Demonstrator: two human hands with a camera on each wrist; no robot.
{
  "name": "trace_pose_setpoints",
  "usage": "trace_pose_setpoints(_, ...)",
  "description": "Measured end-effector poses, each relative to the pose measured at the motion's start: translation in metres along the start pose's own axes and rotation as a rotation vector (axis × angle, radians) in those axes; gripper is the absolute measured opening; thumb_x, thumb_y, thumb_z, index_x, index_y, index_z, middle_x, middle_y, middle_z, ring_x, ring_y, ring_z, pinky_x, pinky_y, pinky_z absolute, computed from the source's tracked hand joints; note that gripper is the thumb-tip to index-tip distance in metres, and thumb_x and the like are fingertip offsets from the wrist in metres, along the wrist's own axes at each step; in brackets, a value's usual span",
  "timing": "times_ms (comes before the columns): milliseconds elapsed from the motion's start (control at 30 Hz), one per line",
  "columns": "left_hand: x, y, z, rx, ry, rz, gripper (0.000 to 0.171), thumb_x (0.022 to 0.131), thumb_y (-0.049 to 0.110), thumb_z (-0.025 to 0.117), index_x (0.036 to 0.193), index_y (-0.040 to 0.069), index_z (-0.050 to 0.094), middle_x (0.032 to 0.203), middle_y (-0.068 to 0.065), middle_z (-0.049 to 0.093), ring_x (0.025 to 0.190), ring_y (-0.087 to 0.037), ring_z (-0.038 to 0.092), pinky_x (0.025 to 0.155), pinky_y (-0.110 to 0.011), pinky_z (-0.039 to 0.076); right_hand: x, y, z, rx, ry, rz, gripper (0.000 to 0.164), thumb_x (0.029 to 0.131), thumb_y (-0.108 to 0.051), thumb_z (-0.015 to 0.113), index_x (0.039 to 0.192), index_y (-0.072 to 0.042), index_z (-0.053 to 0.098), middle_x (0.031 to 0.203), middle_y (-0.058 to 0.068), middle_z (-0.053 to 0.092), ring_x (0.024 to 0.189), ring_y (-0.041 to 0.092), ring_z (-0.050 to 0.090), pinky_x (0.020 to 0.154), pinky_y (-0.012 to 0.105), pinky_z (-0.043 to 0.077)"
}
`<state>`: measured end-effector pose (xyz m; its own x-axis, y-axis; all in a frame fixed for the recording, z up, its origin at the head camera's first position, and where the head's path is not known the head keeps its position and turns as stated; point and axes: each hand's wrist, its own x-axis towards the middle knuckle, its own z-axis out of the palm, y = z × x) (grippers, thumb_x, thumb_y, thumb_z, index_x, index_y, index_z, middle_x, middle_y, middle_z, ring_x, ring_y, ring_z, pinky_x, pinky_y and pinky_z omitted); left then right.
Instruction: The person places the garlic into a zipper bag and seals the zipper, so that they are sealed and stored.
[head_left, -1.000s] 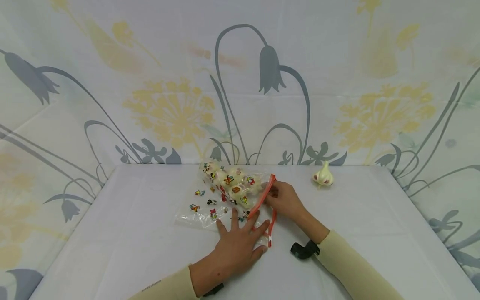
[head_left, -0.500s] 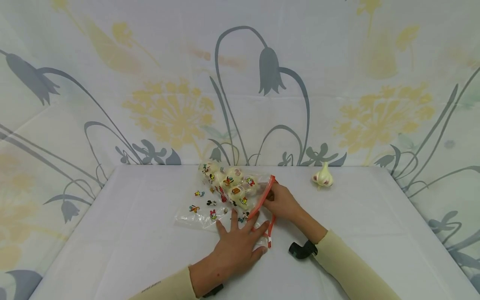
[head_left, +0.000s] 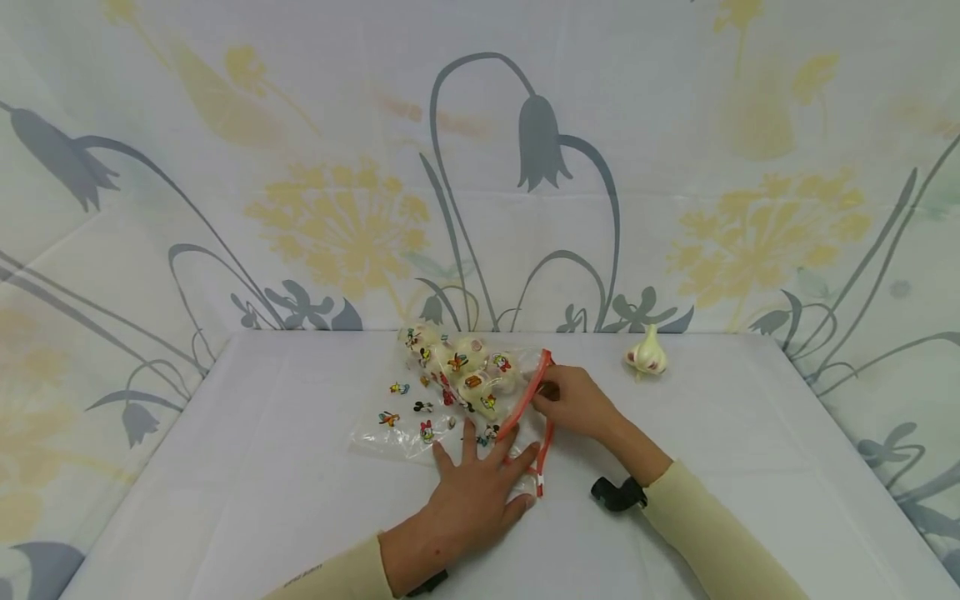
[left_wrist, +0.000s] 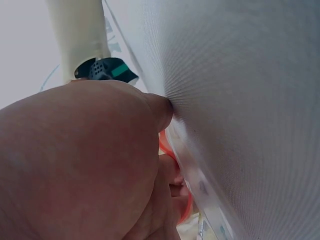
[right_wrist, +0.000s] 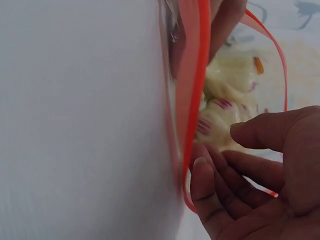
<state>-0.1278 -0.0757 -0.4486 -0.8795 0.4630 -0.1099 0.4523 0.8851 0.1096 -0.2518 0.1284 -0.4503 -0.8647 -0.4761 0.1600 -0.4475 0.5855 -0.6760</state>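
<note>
A clear zip bag [head_left: 405, 421] with cartoon prints and a red zip edge [head_left: 524, 393] lies flat with several garlic bulbs [head_left: 471, 385] inside. My left hand [head_left: 476, 492] rests on the bag's near side, fingers spread, pressing it to the table. At the bag's mouth is my right hand [head_left: 577, 404], its fingertips inside the opening. In the right wrist view its thumb and fingers [right_wrist: 267, 127] stand apart, right by a purple-streaked garlic bulb [right_wrist: 220, 120]; whether they touch it is hard to tell. The left wrist view mostly shows the left hand [left_wrist: 100, 160] against the cloth.
One more garlic bulb [head_left: 647, 354] stands on the white table [head_left: 720, 417] at the back right. A patterned curtain [head_left: 337, 125] closes off the back and both sides. A black wrist device [head_left: 618, 494] sits on the right forearm.
The right hand first reached slightly further into the bag, then drew back a little to the right. A garlic bulb now lies just inside the mouth. The left hand stayed put.
</note>
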Motion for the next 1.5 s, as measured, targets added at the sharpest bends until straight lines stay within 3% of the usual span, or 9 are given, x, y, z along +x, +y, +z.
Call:
trace_pose_setpoints(233,-0.001,0.000,0.000,-0.001,0.006,-0.001,0.063,0.104,0.061,0.055,0.162,0.040,0.043,0.172,0.000,0.035,0.150,-0.063,0.028,0.098,-0.088,0.035,-0.002,0.005,-0.017,-0.050,0.047,-0.002,0.009,0.099,-0.010,0.073,0.104,-0.008,0.080,0.089,-0.005,0.075,0.081,0.010,0.067,0.074,0.031,0.056)
trace_pose_setpoints(600,-0.001,-0.001,0.003,0.006,0.017,0.008,0.063,0.105,0.060,0.053,0.163,0.039,0.041,0.173,0.001,0.034,0.150,-0.062,0.028,0.098,-0.087,0.035,-0.009,0.016,-0.048,-0.069,0.284,0.003,0.013,0.099,-0.007,0.071,0.110,-0.002,0.077,0.095,0.006,0.077,0.080,0.018,0.068,0.072,0.027,0.054)
trace_pose_setpoints(767,-0.001,0.000,0.003,0.006,0.012,0.006,0.063,0.105,0.061,0.053,0.163,0.040,0.041,0.173,0.001,0.033,0.151,-0.062,0.028,0.099,-0.087,0.035,-0.011,0.022,-0.058,-0.067,0.352,0.008,0.013,0.099,-0.004,0.070,0.110,0.000,0.076,0.094,0.010,0.076,0.083,0.023,0.069,0.074,0.022,0.053)
trace_pose_setpoints(933,-0.001,-0.001,0.003,0.010,0.013,0.005,0.064,0.105,0.061,0.053,0.164,0.040,0.041,0.173,0.001,0.033,0.150,-0.062,0.028,0.098,-0.088,0.035,-0.014,0.022,-0.065,-0.076,0.415,0.023,0.014,0.099,-0.003,0.070,0.111,0.001,0.074,0.102,0.015,0.075,0.094,0.032,0.071,0.084,0.041,0.055)
trace_pose_setpoints(1067,-0.001,-0.001,0.003,-0.002,0.006,0.004,0.064,0.105,0.061,0.053,0.164,0.040,0.040,0.174,0.001,0.032,0.151,-0.062,0.027,0.099,-0.088,0.034,-0.016,0.027,-0.071,-0.080,0.532,0.038,0.018,0.096,-0.004,0.072,0.113,0.003,0.072,0.111,0.021,0.071,0.105,0.041,0.067,0.090,0.055,0.052)
trace_pose_setpoints(1267,-0.002,-0.001,0.001,-0.017,0.005,0.004,0.064,0.105,0.060,0.055,0.164,0.039,0.041,0.173,0.000,0.032,0.151,-0.062,0.026,0.099,-0.088,0.034,-0.019,0.044,-0.077,-0.069,0.663,0.160,0.039,0.094,-0.010,0.076,0.125,0.009,0.062,0.127,0.029,0.056,0.121,0.049,0.049,0.101,0.058,0.042)
trace_pose_setpoints(1500,-0.001,-0.002,0.001,-0.023,-0.001,0.010,0.065,0.105,0.060,0.055,0.164,0.039,0.040,0.174,0.000,0.032,0.152,-0.062,0.025,0.099,-0.089,0.033,-0.024,0.059,-0.083,-0.054,0.647,0.364,0.071,0.093,-0.027,0.079,0.142,0.012,0.045,0.140,0.033,0.042,0.133,0.050,0.032,0.103,0.060,0.036)
